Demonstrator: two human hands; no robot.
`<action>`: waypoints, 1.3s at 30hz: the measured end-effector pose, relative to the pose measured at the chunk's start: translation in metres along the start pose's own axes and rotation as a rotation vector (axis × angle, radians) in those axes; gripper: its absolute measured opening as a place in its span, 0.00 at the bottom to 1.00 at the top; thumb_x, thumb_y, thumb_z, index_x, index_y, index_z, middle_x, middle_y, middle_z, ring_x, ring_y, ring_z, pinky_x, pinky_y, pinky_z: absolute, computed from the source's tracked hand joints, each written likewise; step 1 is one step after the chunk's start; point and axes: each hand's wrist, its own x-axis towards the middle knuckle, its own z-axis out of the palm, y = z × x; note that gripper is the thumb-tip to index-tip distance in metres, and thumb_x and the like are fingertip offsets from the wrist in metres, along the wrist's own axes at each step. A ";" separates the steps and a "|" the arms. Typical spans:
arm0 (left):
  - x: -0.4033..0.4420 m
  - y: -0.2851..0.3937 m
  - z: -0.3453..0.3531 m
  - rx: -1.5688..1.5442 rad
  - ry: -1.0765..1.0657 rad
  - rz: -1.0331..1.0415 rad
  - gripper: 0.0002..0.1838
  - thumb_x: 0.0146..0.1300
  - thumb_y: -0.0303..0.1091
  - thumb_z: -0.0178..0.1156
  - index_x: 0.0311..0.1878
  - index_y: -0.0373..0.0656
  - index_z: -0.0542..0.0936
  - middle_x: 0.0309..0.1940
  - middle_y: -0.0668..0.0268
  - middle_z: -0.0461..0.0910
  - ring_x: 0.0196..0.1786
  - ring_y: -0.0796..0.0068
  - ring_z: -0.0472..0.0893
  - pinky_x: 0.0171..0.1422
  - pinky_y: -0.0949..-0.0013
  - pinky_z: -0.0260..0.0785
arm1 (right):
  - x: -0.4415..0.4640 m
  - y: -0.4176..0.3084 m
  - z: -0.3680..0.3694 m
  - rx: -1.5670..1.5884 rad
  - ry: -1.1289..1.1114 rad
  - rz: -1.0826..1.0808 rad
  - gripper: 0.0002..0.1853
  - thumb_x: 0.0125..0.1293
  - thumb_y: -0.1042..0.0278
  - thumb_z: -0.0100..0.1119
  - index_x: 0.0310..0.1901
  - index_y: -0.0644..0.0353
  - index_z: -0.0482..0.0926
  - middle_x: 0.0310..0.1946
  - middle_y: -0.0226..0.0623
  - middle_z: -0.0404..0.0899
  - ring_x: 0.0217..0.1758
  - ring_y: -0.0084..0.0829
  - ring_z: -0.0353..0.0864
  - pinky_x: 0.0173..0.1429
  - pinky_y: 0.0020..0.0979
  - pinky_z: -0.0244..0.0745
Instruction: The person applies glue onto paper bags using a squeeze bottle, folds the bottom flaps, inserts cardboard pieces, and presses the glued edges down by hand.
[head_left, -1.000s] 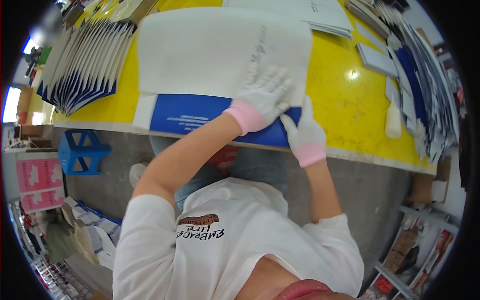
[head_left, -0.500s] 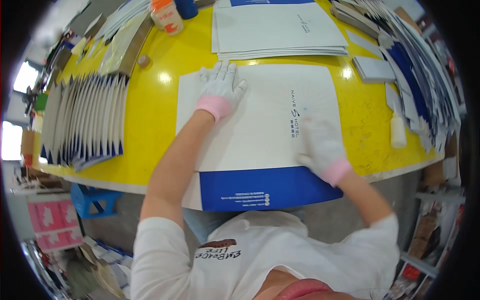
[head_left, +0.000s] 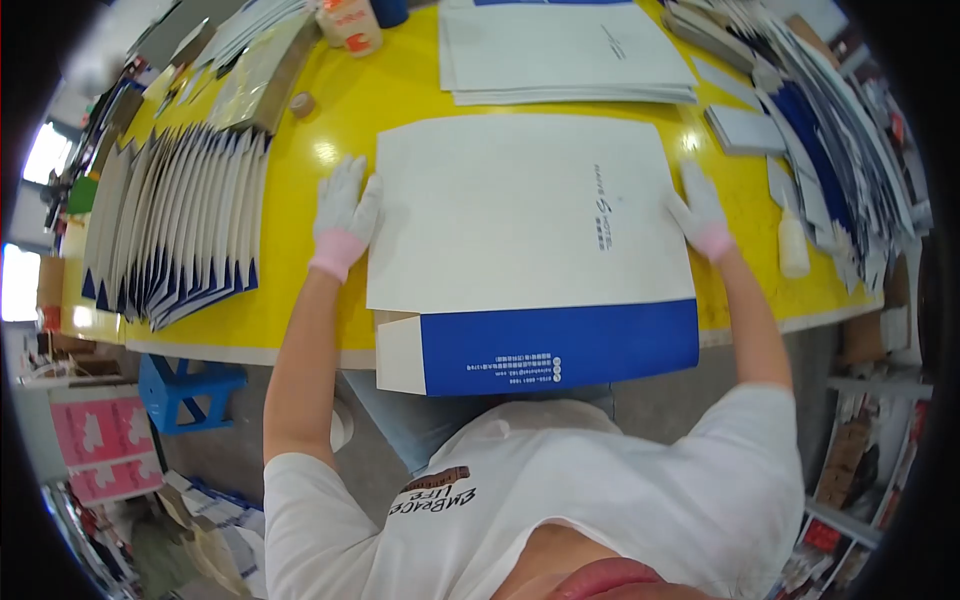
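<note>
A large white paper bag blank (head_left: 500, 210), printed "NAIVE HOTEL", lies flat in front of me. Its blue lower flap (head_left: 560, 350) sticks out over the table's front edge. At the blank's left edge is my left hand (head_left: 345, 215), in a white glove with a pink cuff. Its fingers are stretched forward, and the thumb is by the paper's edge. My right hand (head_left: 704, 210), gloved the same way, rests at the opposite edge with fingers extended and thumb against the paper. Neither hand is closed around anything.
On the yellow table (head_left: 310, 330), folded bags (head_left: 185, 220) stand in a row at left. More white blanks (head_left: 570, 55) are stacked at the back. A glue bottle (head_left: 793, 245) and a small pale box (head_left: 745, 131) are at right. A tape roll (head_left: 302, 104) lies at back left.
Both hands have moved off the blank's top face, the left outward to the left edge, the right outward to the right edge. The blank now lies slightly farther up in view.
</note>
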 end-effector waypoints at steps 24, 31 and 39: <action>-0.221 0.166 -0.055 -1.097 -0.623 0.054 0.39 0.65 0.40 0.65 0.71 0.32 0.58 0.63 0.58 0.72 0.58 0.67 0.77 0.61 0.67 0.69 | 0.109 -0.071 -0.098 1.258 0.314 0.100 0.41 0.69 0.43 0.56 0.72 0.65 0.59 0.67 0.45 0.69 0.70 0.36 0.69 0.69 0.36 0.63; -0.144 0.131 -0.167 -1.034 -0.130 0.170 0.23 0.70 0.42 0.59 0.54 0.28 0.77 0.45 0.58 0.83 0.49 0.70 0.81 0.54 0.66 0.73 | 0.103 -0.064 -0.038 1.282 -0.221 0.263 0.48 0.69 0.29 0.43 0.75 0.63 0.51 0.74 0.49 0.57 0.76 0.44 0.59 0.73 0.47 0.58; 0.031 0.012 -0.049 -0.937 0.110 -0.631 0.34 0.70 0.63 0.50 0.60 0.40 0.76 0.50 0.61 0.82 0.46 0.70 0.80 0.52 0.69 0.73 | 0.118 -0.142 -0.031 1.477 -0.435 0.156 0.49 0.70 0.30 0.41 0.76 0.65 0.43 0.75 0.54 0.53 0.76 0.45 0.58 0.74 0.43 0.59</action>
